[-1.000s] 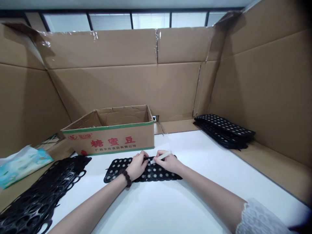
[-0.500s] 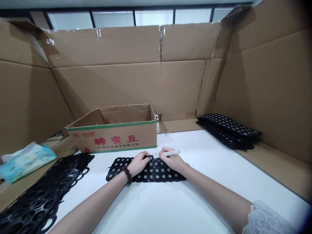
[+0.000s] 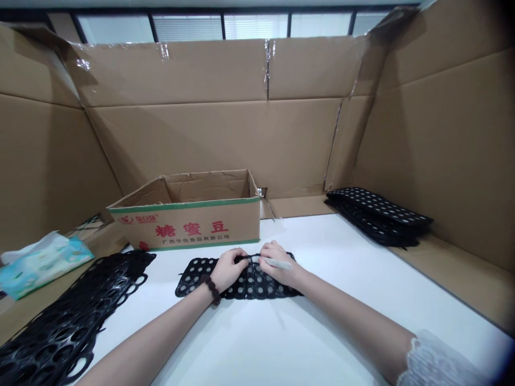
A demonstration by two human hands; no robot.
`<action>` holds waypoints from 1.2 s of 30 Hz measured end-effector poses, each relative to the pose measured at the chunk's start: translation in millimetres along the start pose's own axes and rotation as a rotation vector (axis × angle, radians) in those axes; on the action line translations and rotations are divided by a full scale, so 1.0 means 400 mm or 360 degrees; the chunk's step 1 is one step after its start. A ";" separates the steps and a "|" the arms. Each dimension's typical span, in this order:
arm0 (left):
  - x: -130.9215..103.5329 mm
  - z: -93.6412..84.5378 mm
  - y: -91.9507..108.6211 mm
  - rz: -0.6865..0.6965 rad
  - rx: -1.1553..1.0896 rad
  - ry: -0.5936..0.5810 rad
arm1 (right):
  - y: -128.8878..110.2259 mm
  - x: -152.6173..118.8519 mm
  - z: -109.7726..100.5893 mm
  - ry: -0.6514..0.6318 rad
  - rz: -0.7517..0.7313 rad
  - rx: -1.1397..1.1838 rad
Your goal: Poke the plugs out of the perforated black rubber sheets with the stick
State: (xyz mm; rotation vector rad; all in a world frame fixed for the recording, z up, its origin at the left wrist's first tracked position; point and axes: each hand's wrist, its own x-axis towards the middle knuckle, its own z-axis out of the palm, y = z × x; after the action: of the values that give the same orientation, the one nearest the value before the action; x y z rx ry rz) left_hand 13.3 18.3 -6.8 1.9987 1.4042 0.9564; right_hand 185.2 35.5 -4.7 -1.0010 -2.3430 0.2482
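A black sheet [image 3: 251, 288] dotted with rows of pale round spots lies on the white table in front of me. My left hand [image 3: 227, 271] rests over its left half, thumb and fingers closed on the far edge near the middle. Just to the right, my right hand [image 3: 286, 272] grips a slim white pen-like tool [image 3: 279, 263]. The tool's front end meets the sheet's far edge close to my left fingertips; its exact tip is too small to make out. Both hands partly cover the sheet.
An open cardboard box [image 3: 189, 228] with red lettering stands behind the sheet. More dotted black sheets [image 3: 378, 206] are stacked at the back right. Black netting with round holes [image 3: 68, 327] lies at left, beside a tissue pack [image 3: 48, 262]. Tall cardboard walls [image 3: 217, 139] surround the table.
The tool has tilted, its rear end swinging down toward me, and my right hand has turned with it and shifted slightly left. My left hand stays nearly in place.
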 end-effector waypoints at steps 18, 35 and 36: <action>0.008 -0.029 -0.015 0.0046 -0.0114 -0.0295 | 0.024 0.002 -0.033 -0.0130 0.0295 0.0503; 0.002 -0.032 -0.007 -0.0158 -0.0094 -0.0402 | -0.017 -0.016 -0.003 0.0062 -0.0010 0.0017; 0.001 -0.030 -0.007 -0.0158 -0.0092 -0.0387 | -0.019 -0.016 0.004 0.0082 -0.0008 -0.0066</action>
State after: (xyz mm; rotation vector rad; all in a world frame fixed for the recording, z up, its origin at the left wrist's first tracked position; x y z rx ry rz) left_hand 2.3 19.5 -1.2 1.9108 1.3127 0.6775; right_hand 183.3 25.9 -6.0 -1.0092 -2.3128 0.1704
